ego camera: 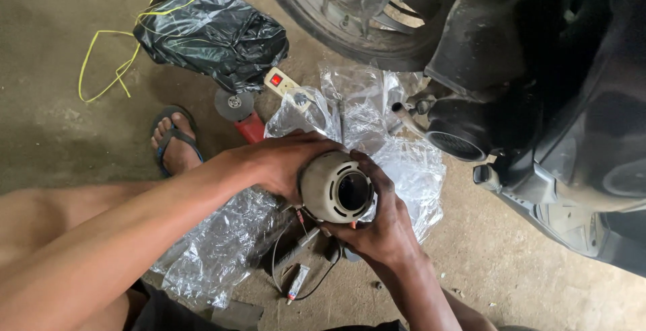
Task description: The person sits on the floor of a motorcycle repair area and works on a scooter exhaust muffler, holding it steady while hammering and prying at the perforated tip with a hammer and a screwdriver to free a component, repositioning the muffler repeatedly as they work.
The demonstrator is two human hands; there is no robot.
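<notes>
A round grey slotted cover with a dark central opening is held between both hands over crumpled clear plastic. My left hand wraps its upper left side. My right hand, smeared with dark grease, cups it from below and the right, the thumb along its rim. Something small and orange shows just under the cover by my right fingers.
A motorcycle's black bodywork and rear wheel fill the right and top. Clear plastic sheeting, a red angle grinder, a power strip, a black bag, yellow cord, a small tube and my sandalled foot lie on the concrete floor.
</notes>
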